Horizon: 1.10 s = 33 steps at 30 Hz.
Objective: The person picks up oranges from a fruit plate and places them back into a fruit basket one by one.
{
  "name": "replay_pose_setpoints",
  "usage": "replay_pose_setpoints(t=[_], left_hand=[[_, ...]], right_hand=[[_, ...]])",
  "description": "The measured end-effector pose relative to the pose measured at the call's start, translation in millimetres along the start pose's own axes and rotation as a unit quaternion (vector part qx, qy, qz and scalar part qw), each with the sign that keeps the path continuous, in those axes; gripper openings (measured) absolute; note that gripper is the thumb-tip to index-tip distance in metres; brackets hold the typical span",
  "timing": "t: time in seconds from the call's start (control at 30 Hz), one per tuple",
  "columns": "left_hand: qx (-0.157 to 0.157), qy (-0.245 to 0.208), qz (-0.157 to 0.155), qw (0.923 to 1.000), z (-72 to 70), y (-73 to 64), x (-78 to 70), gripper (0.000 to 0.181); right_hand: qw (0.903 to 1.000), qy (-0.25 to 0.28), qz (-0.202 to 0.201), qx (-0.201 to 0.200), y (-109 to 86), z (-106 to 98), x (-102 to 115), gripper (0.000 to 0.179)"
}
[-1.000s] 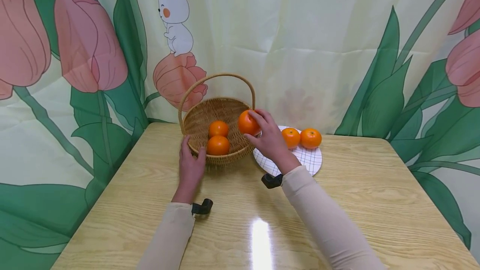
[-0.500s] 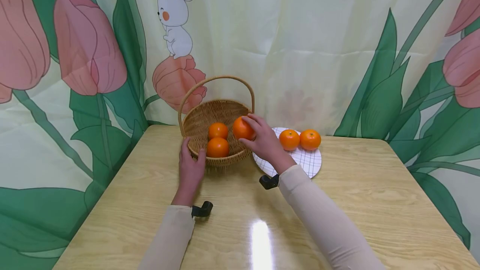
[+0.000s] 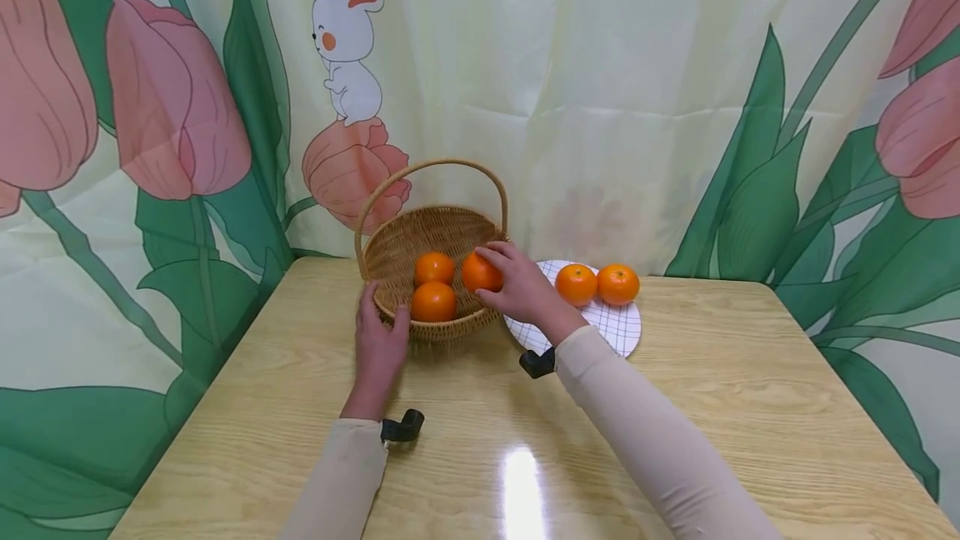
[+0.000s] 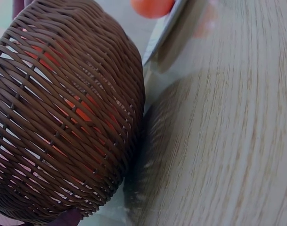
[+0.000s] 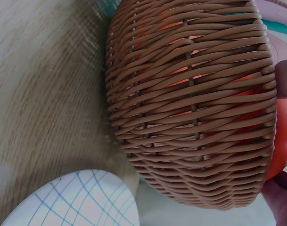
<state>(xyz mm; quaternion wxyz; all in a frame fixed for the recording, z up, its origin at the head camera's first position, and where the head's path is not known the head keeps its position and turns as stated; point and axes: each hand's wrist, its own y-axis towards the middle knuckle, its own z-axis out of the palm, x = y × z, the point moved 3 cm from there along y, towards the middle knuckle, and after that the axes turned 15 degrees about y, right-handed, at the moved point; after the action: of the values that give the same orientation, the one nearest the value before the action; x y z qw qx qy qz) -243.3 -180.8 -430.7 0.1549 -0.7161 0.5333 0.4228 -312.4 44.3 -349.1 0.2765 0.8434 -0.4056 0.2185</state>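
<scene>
1. The bench (image 3: 675, 407) is pale wood, and the wicker basket (image 3: 390, 252) stands toward its far edge, upright, its arched handle spanning side to side.
2. Just right of the basket lies a round checked plate (image 3: 618, 327) with two oranges side by side on it.
3. The left hand (image 3: 381, 346) rests against the basket's near wall, thumb and fingers curved on the weave in a steadying grip.
4. The right hand (image 3: 521, 290) reaches over the basket's right rim, its grip closed around an orange (image 3: 478, 272).
5. That orange is round, so it has no long axis to speak of; it sits inside the basket's right side, beside two more oranges.
</scene>
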Motion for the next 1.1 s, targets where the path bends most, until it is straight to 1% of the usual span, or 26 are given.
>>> replay_pose_setpoints(t=[0.17,0.27,0.43,0.53,0.67,0.83,0.97,1.1], left_hand=[[-0.001,-0.002,0.01,0.9999,-0.6,-0.7,-1.1,0.065],[0.0,-0.001,0.01,0.9999,0.2,-1.0,-1.8,0.065],[0.0,0.003,0.006,1.0,0.2,-1.1,-2.0,0.064],[0.001,0.005,0.003,1.0,-0.4,-0.4,-1.3,0.065],[0.0,0.003,-0.001,1.0,-0.8,-0.2,-0.1,0.065],[0.003,0.001,-0.011,0.9999,-0.1,-0.3,0.2,0.065],[0.003,-0.001,-0.01,0.9999,-0.2,-0.1,-0.3,0.065],[0.0,0.0,-0.006,1.0,-0.5,-0.1,-1.2,0.065]], right_hand=[[0.9992,-0.012,0.015,0.034,3.2,1.4,0.3,0.064],[0.998,-0.021,0.024,0.054,4.9,2.1,-0.5,0.065],[0.9968,-0.034,0.027,0.067,6.1,1.5,1.0,0.055],[0.9973,-0.036,0.019,0.062,5.5,-0.2,2.8,0.047],[0.999,-0.032,0.003,0.032,1.6,-2.8,-0.4,0.042],[0.999,-0.002,-0.022,-0.039,-7.7,-10.5,-12.6,0.034],[0.995,0.024,-0.022,-0.094,-14.3,-17.7,-25.4,0.03],[0.992,0.028,-0.015,-0.122,-19.7,-23.6,-36.7,0.029]])
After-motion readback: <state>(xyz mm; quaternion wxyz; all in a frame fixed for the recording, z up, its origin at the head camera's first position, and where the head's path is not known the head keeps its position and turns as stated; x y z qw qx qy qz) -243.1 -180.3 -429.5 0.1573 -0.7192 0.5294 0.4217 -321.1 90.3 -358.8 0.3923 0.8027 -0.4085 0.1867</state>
